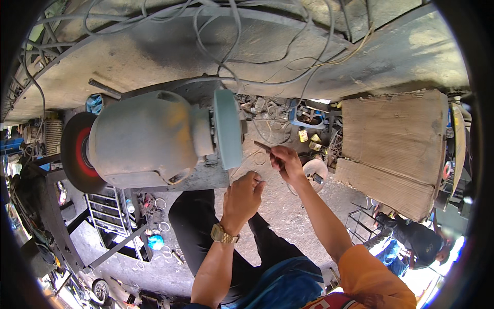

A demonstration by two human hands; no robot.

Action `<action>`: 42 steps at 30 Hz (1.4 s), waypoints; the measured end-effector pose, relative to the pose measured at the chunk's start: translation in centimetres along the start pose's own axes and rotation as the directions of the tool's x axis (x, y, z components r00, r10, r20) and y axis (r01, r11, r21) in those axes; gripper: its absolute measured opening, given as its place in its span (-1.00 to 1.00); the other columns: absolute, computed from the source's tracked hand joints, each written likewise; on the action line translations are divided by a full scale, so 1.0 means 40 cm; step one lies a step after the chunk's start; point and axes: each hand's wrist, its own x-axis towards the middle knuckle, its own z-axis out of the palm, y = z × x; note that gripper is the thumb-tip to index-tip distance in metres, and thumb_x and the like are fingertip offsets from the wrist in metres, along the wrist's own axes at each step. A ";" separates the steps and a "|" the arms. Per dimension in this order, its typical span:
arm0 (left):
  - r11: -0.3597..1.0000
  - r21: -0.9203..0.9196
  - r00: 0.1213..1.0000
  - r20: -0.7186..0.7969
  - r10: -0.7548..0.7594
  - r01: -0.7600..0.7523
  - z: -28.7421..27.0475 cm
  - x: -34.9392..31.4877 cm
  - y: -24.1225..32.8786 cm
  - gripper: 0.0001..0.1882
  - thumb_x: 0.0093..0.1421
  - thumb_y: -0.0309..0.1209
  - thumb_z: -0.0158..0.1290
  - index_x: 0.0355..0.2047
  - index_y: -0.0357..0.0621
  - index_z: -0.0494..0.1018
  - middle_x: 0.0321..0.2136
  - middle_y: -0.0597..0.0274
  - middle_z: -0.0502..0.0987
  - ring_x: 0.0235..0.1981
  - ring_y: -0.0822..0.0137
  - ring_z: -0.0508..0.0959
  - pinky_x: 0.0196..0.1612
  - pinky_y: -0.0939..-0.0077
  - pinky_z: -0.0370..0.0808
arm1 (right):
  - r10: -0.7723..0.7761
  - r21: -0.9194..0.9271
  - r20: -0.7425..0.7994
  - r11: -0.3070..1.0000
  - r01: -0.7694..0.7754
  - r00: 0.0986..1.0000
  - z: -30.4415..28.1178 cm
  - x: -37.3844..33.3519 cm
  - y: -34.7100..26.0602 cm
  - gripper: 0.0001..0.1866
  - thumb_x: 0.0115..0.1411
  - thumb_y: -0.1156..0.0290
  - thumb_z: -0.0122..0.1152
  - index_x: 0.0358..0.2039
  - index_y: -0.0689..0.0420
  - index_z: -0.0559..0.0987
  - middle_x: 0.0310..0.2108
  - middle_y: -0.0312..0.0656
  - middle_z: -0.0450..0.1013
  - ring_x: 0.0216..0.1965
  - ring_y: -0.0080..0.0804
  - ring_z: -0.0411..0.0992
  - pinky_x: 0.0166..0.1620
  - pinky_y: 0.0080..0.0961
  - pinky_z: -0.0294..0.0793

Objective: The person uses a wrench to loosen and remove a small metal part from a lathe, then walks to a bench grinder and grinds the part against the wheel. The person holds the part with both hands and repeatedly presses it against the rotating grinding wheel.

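Observation:
A bench grinder with a worn grey-green motor body (141, 136) stands in front of me to the left. On its right end is a pale green grinding wheel (230, 131); a dark disc with a red centre (72, 149) sits on its left end. My right hand (288, 164) grips a short, thin, dark metal piece (262, 146), whose tip points toward the green wheel but stands apart from it. Below the wheel's lower edge, my left hand (244, 198) has its fingers curled in; whatever they may hold is hidden. A gold-coloured watch (225, 234) circles the left wrist.
Loose cables (231, 41) hang along the wall beyond the grinder. A large cardboard sheet (393, 144) stands at the right, near a blue crate (307, 114) of parts. A round disc (315, 170) lies beyond my right hand. Another person (411, 239) is at the lower right.

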 end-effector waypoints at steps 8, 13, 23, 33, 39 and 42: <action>0.900 -0.437 0.999 -0.041 -0.010 -0.009 0.033 0.008 0.082 -0.76 0.29 -0.46 0.23 -0.07 -0.28 0.54 -0.29 0.14 0.65 -0.42 0.39 0.62 -0.38 0.48 0.52 | -0.071 0.097 0.192 0.994 0.053 0.979 0.001 -0.224 -0.072 -0.63 0.37 0.22 0.26 -0.23 0.36 0.57 -0.53 -0.15 0.49 -0.58 -0.53 0.27 -0.46 -0.55 0.21; 0.830 -0.525 0.978 -0.174 0.111 -0.187 0.048 0.007 0.093 -0.78 0.24 -0.56 0.26 -0.10 -0.27 0.58 -0.27 0.19 0.62 -0.36 0.47 0.58 -0.35 0.57 0.49 | -0.178 -0.038 0.123 0.982 0.184 0.976 0.030 -0.269 -0.078 -0.72 0.34 0.43 0.29 -0.06 0.38 0.58 -0.37 -0.14 0.56 -0.41 -0.52 0.41 -0.35 -0.56 0.34; 0.661 -0.647 0.925 -0.251 0.285 -0.380 0.035 0.000 0.080 -0.78 0.20 -0.65 0.24 -0.12 -0.31 0.61 -0.22 0.19 0.60 -0.30 0.48 0.55 -0.30 0.60 0.51 | -0.412 -0.732 0.424 0.368 0.574 0.806 0.097 -0.306 -0.225 -0.69 0.19 0.53 0.41 -0.06 0.24 0.58 -0.25 -0.12 0.55 -0.29 -0.28 0.55 -0.26 -0.40 0.52; 0.690 -0.505 0.839 -0.454 0.298 -0.519 0.024 -0.023 0.084 -0.81 0.15 -0.63 0.31 -0.23 -0.33 0.58 -0.26 0.17 0.59 -0.25 0.39 0.61 -0.14 0.53 0.57 | -0.447 -0.722 0.592 0.077 0.688 0.671 0.179 -0.315 -0.263 -0.71 0.11 0.50 0.43 -0.15 0.20 0.58 -0.26 -0.09 0.52 -0.28 -0.05 0.51 -0.25 -0.23 0.52; 0.477 -0.736 0.873 -0.448 0.191 -0.481 0.033 -0.036 0.090 -0.76 0.19 -0.65 0.27 -0.14 -0.36 0.53 -0.19 0.15 0.59 -0.17 0.36 0.62 -0.08 0.49 0.60 | -0.460 -0.645 0.697 -0.067 0.762 0.550 0.210 -0.302 -0.298 -0.73 0.08 0.49 0.44 -0.21 0.20 0.57 -0.33 -0.12 0.50 -0.34 -0.11 0.46 -0.28 -0.23 0.48; 0.420 -0.741 0.847 -0.503 0.171 -0.524 0.031 -0.030 0.086 -0.76 0.22 -0.67 0.24 -0.11 -0.39 0.51 -0.15 0.14 0.59 -0.17 0.36 0.64 -0.08 0.51 0.62 | -0.420 -0.619 0.737 -0.106 0.778 0.529 0.234 -0.291 -0.311 -0.71 0.08 0.49 0.43 -0.19 0.20 0.57 -0.32 -0.12 0.49 -0.32 -0.12 0.47 -0.26 -0.24 0.50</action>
